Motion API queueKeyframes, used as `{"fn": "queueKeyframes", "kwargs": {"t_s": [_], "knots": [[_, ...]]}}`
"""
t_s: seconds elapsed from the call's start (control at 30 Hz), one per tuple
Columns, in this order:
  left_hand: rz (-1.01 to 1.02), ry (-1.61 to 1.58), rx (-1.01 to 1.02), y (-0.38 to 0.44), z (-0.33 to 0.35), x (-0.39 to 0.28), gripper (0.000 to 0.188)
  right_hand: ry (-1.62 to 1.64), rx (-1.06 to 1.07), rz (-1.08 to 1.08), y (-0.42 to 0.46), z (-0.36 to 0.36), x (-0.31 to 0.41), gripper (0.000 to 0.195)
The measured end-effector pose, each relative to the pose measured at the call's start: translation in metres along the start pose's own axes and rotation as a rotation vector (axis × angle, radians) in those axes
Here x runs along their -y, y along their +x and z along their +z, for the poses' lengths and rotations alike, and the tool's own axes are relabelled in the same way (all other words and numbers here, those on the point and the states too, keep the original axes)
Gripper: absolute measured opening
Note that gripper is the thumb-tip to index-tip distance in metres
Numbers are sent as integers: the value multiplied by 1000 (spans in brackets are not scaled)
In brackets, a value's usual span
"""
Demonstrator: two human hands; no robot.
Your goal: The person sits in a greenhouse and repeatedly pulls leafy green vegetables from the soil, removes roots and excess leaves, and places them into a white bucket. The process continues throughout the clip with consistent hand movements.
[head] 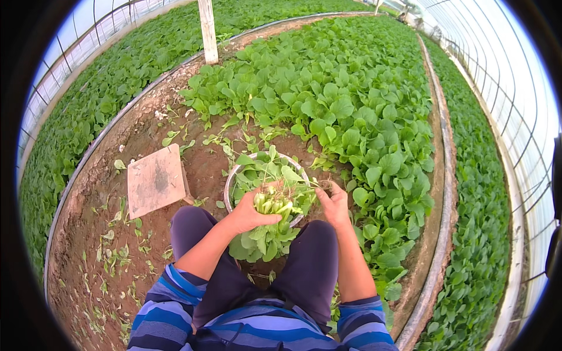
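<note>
My left hand (251, 213) grips a bunch of leafy greens (268, 239) around its pale stems, with the root ends facing up and the leaves hanging down between my knees. To its right, my right hand (333, 202) pinches the rooty end of a single plant (324, 184), whose stem reaches left over the basin. Beneath both hands stands a round light-coloured basin (227, 188) with more loose greens (250, 169) in it. The basin's near side is partly hidden by my left hand and the bunch.
A small wooden stool (156, 180) stands on the soil to the left. Growing greens (351, 96) fill the bed ahead and right. A hose (445, 193) runs along the right side, a wooden post (208, 30) stands ahead, and dropped leaves (115, 259) litter the ground at left.
</note>
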State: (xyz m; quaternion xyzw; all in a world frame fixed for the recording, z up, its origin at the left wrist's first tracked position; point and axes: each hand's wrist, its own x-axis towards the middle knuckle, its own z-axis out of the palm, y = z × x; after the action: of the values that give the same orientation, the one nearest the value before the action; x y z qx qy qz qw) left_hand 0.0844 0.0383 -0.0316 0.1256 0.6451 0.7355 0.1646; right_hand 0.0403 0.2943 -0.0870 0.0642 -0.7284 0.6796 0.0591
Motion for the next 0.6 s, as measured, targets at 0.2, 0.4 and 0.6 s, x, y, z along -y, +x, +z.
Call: {"fn": "queueKeyframes", "kwargs": {"t_s": [0.2, 0.4, 0.6], "knots": [[191, 595, -99, 5, 0, 28, 83, 333, 50, 22, -16, 59, 26, 18], [45, 65, -57, -10, -4, 25, 48, 389, 16, 126, -14, 75, 15, 26], [18, -25, -105, -21, -13, 30, 44, 476, -123, 94, -1, 98, 24, 16]]}}
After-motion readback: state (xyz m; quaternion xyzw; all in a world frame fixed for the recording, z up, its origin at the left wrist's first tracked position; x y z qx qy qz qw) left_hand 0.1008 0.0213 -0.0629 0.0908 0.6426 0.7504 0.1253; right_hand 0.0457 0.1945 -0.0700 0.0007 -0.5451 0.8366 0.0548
